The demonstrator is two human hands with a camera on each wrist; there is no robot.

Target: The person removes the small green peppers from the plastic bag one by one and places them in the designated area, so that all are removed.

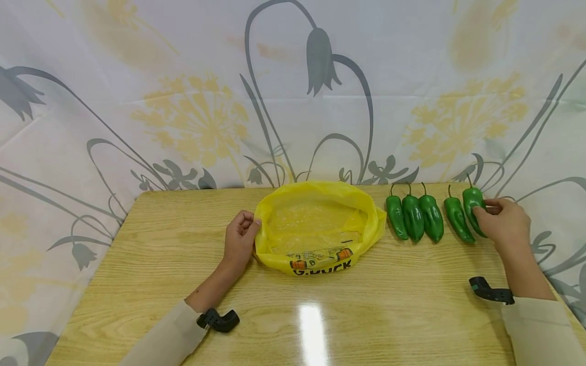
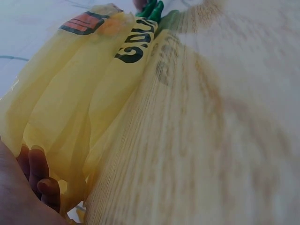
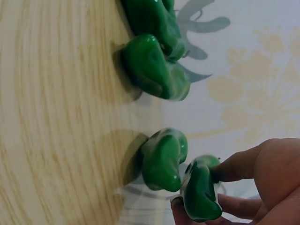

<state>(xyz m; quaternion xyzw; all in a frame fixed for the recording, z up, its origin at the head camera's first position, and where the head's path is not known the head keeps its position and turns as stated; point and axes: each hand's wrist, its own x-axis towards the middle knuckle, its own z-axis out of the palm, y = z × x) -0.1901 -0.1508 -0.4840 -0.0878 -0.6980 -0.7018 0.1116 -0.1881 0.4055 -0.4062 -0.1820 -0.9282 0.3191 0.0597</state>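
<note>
In the head view a yellow plastic bag (image 1: 316, 254) stands with its mouth spread wide, and no item shows inside. My left hand (image 1: 240, 236) pinches its left rim between thumb and curled fingers; the left wrist view shows the bag's printed side (image 2: 103, 70) beyond the fingers. At the right, my right hand (image 1: 508, 223) grips the rightmost green pepper (image 1: 472, 203) with thumb and fingers. That pepper (image 3: 201, 190) looks raised off the table in the right wrist view. Beside it lies another green pepper (image 1: 456, 218), and three more peppers (image 1: 414, 217) lie together nearer the bag.
The wooden table (image 1: 389, 305) carries everything. A patterned cloth (image 1: 293, 101) hangs behind its back edge, close to the pepper stems. A black wrist camera (image 1: 490, 292) juts from the right sleeve, another camera (image 1: 218, 320) from the left.
</note>
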